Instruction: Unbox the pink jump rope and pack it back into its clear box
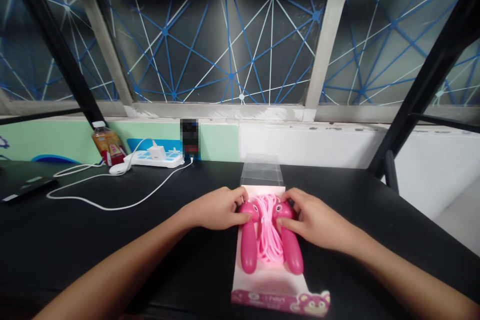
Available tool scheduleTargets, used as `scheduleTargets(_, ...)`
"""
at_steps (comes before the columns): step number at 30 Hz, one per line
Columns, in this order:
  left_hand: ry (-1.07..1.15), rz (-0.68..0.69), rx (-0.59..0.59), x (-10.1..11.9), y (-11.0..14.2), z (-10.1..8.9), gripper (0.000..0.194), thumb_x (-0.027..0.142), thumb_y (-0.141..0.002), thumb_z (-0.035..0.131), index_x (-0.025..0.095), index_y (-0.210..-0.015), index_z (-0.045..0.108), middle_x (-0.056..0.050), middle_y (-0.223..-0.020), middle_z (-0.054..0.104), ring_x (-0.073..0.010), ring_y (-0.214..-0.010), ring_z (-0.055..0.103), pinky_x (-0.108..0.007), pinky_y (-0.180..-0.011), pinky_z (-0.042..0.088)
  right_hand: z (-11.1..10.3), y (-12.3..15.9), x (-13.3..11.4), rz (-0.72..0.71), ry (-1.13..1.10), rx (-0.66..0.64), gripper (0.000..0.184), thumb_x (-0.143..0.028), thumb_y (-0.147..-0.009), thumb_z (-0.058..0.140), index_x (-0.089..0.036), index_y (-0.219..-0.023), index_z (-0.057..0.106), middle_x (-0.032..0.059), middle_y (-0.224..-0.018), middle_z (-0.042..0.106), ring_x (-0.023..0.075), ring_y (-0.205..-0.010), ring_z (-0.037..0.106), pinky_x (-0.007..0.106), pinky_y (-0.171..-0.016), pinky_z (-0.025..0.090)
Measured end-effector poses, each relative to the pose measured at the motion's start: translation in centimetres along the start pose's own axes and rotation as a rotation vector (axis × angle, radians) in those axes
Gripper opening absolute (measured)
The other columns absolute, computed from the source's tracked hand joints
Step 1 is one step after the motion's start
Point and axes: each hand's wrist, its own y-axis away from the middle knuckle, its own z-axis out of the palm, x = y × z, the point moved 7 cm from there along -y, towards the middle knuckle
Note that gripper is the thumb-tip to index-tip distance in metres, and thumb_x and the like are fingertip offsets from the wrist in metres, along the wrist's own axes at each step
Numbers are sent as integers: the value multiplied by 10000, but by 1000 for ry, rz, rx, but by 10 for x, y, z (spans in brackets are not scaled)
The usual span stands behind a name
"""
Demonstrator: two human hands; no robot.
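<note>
A jump rope lies on a pale pink card tray (270,285) in front of me, its light pink cord (268,235) bundled between two dark pink handles. My left hand (221,207) pinches the head of the left handle (249,250) between thumb and fingers. On the other side, my right hand (309,215) grips the top of the right handle (291,252) the same way. Both handle heads carry small eye shapes. The tray's near flap (270,301) shows a printed cartoon bear. Behind the tray's far end stands a clear plastic sleeve or box part (262,174).
At the back left are a drink bottle (108,144), a white power strip (157,158) with a charger, and a phone-like dark device (190,138), blurred out. A white cable (112,208) loops across the black table (180,270). A flat black object (30,189) lies far left.
</note>
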Motion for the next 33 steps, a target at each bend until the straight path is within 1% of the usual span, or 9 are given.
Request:
scheduleTargets(4, 41, 40, -20, -4, 0, 0, 265, 429, -858, 588, 205, -995, 549, 20, -733, 667, -146, -633, 593, -248, -590, 376, 2, -1, -2, -19, 13, 5, 244, -389, -856, 637, -219, -1016, 565, 25, -887, 626, 181, -742, 601, 309, -637, 458)
scheduleTargets(8, 4, 50, 13, -8, 0, -2, 281, 441, -861, 593, 204, -1007, 554, 10, -744, 673, -153, -642, 600, -247, -588, 380, 5, 1, -5, -66, 93, 17, 246, -359, -889, 586, -220, -1091, 588, 45, -950, 623, 186, -752, 618, 336, -684, 479)
scheduleTargets(12, -41, 41, 33, -6, -1, -3, 292, 464, -873, 581, 203, -1004, 566, -4, -770, 687, -163, -657, 611, -250, -588, 378, 7, 2, -5, -72, 161, 11, 263, -362, -902, 562, -228, -1126, 599, 41, -974, 608, 186, -747, 625, 353, -697, 490)
scheduleTargets(18, -79, 34, 54, -3, 0, -3, 307, 480, -863, 600, 200, -985, 570, -8, -766, 687, -164, -656, 617, -246, -590, 390, 6, 3, -6, -87, 96, 24, 236, -353, -905, 572, -225, -1098, 619, 37, -936, 617, 178, -739, 614, 341, -695, 492)
scheduleTargets(22, -99, 29, 83, -3, 1, -3, 295, 477, -869, 599, 203, -977, 575, -12, -781, 689, -162, -652, 622, -241, -593, 404, 5, 4, -7, -79, 65, 53, 239, -372, -929, 543, -219, -1095, 623, 54, -961, 645, 185, -763, 628, 333, -687, 492)
scheduleTargets(25, -120, 20, 99, -4, 1, -6, 308, 490, -858, 605, 208, -983, 588, -19, -819, 691, -166, -665, 630, -243, -601, 416, 4, 4, -8, -66, 105, 53, 243, -375, -949, 502, -216, -1090, 622, 58, -961, 657, 189, -736, 637, 337, -663, 487)
scheduleTargets(27, -122, 19, 102, -3, 1, -8, 312, 492, -854, 606, 211, -990, 593, -20, -824, 689, -167, -671, 632, -243, -602, 420, 3, 4, -8, -71, 141, 52, 231, -364, -950, 497, -219, -1086, 614, 53, -963, 655, 193, -735, 642, 345, -673, 488)
scheduleTargets(33, -78, 30, 86, -3, 0, -8, 332, 483, -866, 586, 215, -1062, 580, -7, -785, 682, -174, -675, 634, -247, -604, 422, 2, 2, -6, -92, 203, 60, 214, -360, -936, 523, -221, -1084, 590, 48, -957, 636, 203, -759, 647, 363, -698, 510)
